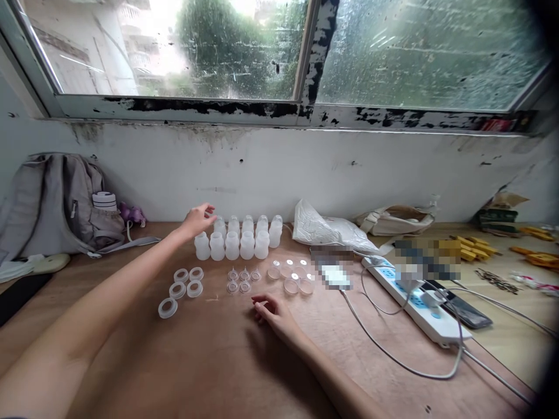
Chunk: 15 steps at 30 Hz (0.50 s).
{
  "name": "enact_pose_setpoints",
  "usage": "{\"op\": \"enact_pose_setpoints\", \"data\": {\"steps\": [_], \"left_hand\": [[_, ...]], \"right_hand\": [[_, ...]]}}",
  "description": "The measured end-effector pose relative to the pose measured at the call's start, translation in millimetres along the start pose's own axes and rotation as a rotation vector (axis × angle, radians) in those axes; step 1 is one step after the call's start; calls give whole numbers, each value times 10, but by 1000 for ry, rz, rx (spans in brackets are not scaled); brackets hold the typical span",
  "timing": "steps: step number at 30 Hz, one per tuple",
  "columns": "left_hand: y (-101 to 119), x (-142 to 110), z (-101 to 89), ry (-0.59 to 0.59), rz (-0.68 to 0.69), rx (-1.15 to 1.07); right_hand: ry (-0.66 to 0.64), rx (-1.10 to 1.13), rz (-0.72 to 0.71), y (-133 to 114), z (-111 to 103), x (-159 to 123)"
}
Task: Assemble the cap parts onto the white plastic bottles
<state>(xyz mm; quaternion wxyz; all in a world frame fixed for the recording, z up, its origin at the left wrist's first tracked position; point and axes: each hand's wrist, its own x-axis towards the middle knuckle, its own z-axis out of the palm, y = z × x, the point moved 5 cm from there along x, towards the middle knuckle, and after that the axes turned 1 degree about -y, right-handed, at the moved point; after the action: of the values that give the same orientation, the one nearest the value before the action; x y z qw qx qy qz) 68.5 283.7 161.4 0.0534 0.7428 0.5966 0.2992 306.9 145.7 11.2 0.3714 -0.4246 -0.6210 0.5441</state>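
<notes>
Brown table (131,366); left hand (201,220) beside the back row's left end, grip cannot be told; right hand (276,315) before the teats (244,287), fingers loosely bent, apart; ten waisted, milky-white bottles (232,247), two rows near the wall, back row clear-capped; five pale rings (167,316).

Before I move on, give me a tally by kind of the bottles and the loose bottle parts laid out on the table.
Front-row bottles: 5
Back-row bottles with clear tops: 5
White rings: 5
Clear nipple-shaped pieces: 5
Clear round caps: 5
Total: 25
</notes>
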Motion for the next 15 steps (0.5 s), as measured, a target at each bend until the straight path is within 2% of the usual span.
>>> {"op": "enact_pose_setpoints", "data": {"steps": [3,5,8,11,15], "left_hand": [[73,-520,-48,-38,105,47],[114,-944,49,-120,293,194],[10,-1475,253,-211,375,361],[-111,-1738,356,-180,343,374],[-84,-1795,376,-121,330,221]], "right_hand": [[5,-3,-2,10,4,7],[12,-1,-9,26,12,13],[38,-22,-20,81,23,25],[71,-96,-48,132,28,44],[120,-308,-191,73,15,93]]}}
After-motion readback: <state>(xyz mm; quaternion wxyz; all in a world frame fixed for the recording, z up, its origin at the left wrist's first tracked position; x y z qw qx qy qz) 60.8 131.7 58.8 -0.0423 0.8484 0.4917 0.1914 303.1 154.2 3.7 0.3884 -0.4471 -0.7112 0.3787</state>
